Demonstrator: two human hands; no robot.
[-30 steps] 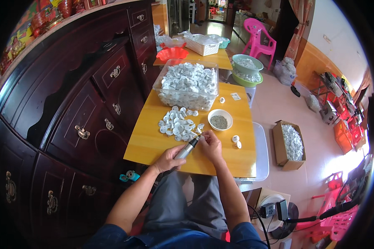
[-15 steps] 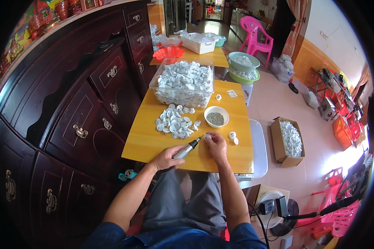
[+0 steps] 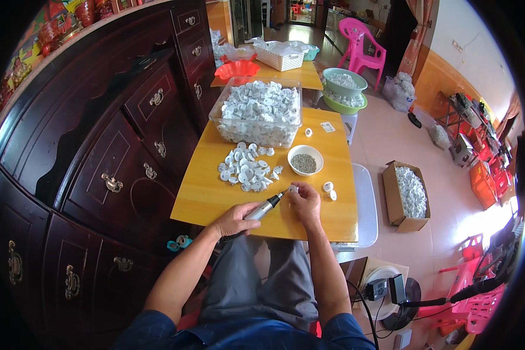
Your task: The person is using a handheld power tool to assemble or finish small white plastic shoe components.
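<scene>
My left hand (image 3: 238, 221) is wrapped round a silver and black electric screwdriver (image 3: 261, 211), its bit pointing right and away from me. The bit's tip meets a small white plastic piece (image 3: 293, 189), which my right hand (image 3: 307, 203) pinches between thumb and fingers. Just beyond that hand stands a white bowl (image 3: 317, 154) of tiny grey metal parts, perhaps screws. To its left lies a loose pile of round white plastic pieces (image 3: 248, 169). Two more white pieces (image 3: 330, 191) rest right of my right hand.
A clear plastic bin (image 3: 256, 135) heaped with white pieces stands at the far end of the yellow table (image 3: 210, 204). A dark wooden cabinet (image 3: 99, 146) runs along the left. On the floor at right sits a cardboard box (image 3: 393, 198) of white pieces. Basins (image 3: 345, 104) stand farther back.
Both hands stay almost where they were, with the screwdriver still at the white piece. The whole view has shifted slightly.
</scene>
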